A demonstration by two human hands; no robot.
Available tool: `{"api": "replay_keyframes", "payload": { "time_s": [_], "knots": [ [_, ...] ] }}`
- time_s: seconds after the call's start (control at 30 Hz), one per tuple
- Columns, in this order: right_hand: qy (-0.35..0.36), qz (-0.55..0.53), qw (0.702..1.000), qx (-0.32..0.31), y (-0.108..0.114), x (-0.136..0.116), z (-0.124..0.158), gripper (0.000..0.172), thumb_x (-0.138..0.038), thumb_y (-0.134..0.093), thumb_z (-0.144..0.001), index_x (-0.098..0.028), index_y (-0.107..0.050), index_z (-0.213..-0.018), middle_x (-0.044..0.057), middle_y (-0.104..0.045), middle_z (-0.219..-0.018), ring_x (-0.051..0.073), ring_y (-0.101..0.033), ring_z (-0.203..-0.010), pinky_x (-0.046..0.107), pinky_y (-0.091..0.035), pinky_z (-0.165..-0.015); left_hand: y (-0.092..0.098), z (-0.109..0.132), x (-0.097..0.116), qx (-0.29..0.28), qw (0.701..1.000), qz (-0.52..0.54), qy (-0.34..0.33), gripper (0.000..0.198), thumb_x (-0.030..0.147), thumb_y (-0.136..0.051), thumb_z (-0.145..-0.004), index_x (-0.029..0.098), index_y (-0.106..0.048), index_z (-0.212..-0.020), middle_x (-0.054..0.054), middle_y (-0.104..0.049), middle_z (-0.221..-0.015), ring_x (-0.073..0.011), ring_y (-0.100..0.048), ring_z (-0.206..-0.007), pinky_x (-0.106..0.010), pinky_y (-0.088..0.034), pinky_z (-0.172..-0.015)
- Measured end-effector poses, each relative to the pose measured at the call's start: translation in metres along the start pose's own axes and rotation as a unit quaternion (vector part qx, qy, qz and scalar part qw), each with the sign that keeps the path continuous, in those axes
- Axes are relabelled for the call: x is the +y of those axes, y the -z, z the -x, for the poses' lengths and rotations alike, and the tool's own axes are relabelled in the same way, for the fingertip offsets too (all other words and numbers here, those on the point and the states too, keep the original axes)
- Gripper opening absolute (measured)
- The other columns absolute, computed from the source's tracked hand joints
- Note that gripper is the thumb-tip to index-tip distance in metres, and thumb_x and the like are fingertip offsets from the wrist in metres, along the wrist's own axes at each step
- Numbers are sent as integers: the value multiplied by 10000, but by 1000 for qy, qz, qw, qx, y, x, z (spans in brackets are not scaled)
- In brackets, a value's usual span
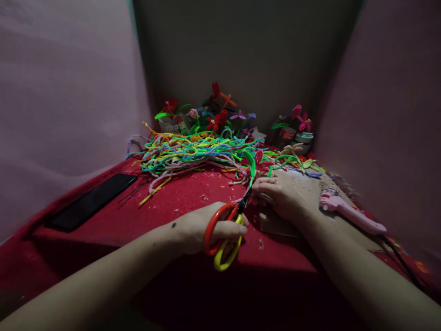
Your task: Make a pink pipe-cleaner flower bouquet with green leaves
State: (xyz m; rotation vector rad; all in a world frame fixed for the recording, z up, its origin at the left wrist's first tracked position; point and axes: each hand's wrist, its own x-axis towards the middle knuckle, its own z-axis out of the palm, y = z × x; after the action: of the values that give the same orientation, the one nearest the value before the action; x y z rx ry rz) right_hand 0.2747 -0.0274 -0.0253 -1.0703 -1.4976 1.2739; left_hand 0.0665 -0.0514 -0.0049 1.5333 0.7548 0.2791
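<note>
My left hand (198, 230) is closed around scissors (235, 212), with fingers through one red and one yellow handle loop. Their dark blades point up and away, reaching the lower end of a green pipe-cleaner leaf (251, 165) beside my right fingertips. My right hand (284, 196) is closed in a pinch at the stem of a pipe-cleaner flower with that leaf; the exact grip is partly hidden. Dark pink petals (261, 161) stand just beyond these fingers. Whether the blades have closed on the stem, I cannot tell.
A heap of colourful pipe cleaners (193, 154) spreads across the red cloth (193, 188). Finished flowers (217, 119) stand behind it. A black phone (91, 202) lies left. On the right, a pink glue gun (351, 214) with a cord rests on a brown board (310, 184).
</note>
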Motion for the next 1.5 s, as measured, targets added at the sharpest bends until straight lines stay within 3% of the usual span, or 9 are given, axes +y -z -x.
{"api": "replay_keyframes", "payload": {
  "time_s": [0.23, 0.4, 0.5, 0.6, 0.77, 0.83, 0.93, 1.07, 1.5],
  "knots": [
    [48, 59, 997, -11, 7, 6, -3, 192, -217, -472, -702, -163, -500, -520, -25, -424, -514, 96, -340, -490, 248, -240, -464, 11, 12, 6, -35, 998, -36, 23, 186, 269, -542, -760, 154, -598, -895, 12, -580, -626, -106, -502, -526, -196, -384, -502],
    [127, 164, 978, -38, 14, 6, -3, 174, -203, -451, -682, -183, -529, -529, -7, -461, -578, 119, -386, -549, 263, -280, -516, 22, 32, 22, -113, 981, -156, 30, 198, 265, -476, -785, 152, -553, -641, -1, -529, -537, -109, -466, -477, -194, -357, -457],
    [144, 201, 968, -41, 16, 5, -3, 167, -164, -458, -664, -188, -560, -533, -2, -486, -593, 121, -392, -562, 267, -275, -533, 34, 36, 25, 26, 950, -312, 12, 192, 327, -513, -765, 171, -535, -656, 0, -523, -573, -115, -449, -497, -198, -339, -464],
    [145, 219, 964, -39, 14, 3, -2, 166, -140, -454, -643, -183, -571, -533, 5, -504, -599, 122, -404, -561, 264, -283, -529, 51, 30, 15, 210, 846, -488, 39, 192, 351, -514, -759, 178, -570, -696, -50, -579, -661, -166, -504, -586, -244, -355, -552],
    [103, 185, 977, -11, 7, -4, 2, 162, -168, -463, -660, -178, -578, -546, 10, -500, -568, 119, -404, -520, 256, -285, -483, 71, 13, 3, 258, 743, -611, 91, 232, 356, -491, -765, 180, -629, -826, -128, -632, -789, -269, -591, -752, -313, -386, -648],
    [82, 157, 984, -5, 6, -5, 2, 174, -177, -462, -666, -178, -567, -527, 10, -495, -559, 114, -395, -508, 253, -281, -471, 67, 4, 7, 289, 758, -584, 27, 223, 340, -509, -761, 196, -645, -863, -121, -640, -881, -265, -591, -837, -308, -399, -688],
    [57, 110, 992, 4, 5, -2, 1, 169, -201, -468, -671, -176, -558, -530, 8, -495, -561, 112, -396, -509, 249, -285, -468, 47, -16, 14, 248, 877, -407, -61, 196, 348, -547, -757, 185, -648, -799, -71, -654, -836, -192, -601, -776, -249, -415, -657],
    [23, 79, 996, 17, 1, -5, 1, 175, -228, -463, -678, -176, -548, -534, -5, -482, -526, 102, -384, -471, 240, -299, -449, 21, -45, 14, 140, 984, -111, -3, 311, 440, -547, -770, 131, -576, -751, -34, -604, -607, -100, -499, -432, -216, -373, -430],
    [2, 124, 992, 17, -4, -20, 5, 191, -233, -478, -635, -170, -539, -465, -3, -497, -504, 93, -392, -471, 231, -287, -440, 12, -64, 3, 114, 962, 242, 59, 166, 117, -446, -795, 54, -600, -783, -83, -598, -668, -125, -578, -560, -232, -470, -477]
  ]
}}
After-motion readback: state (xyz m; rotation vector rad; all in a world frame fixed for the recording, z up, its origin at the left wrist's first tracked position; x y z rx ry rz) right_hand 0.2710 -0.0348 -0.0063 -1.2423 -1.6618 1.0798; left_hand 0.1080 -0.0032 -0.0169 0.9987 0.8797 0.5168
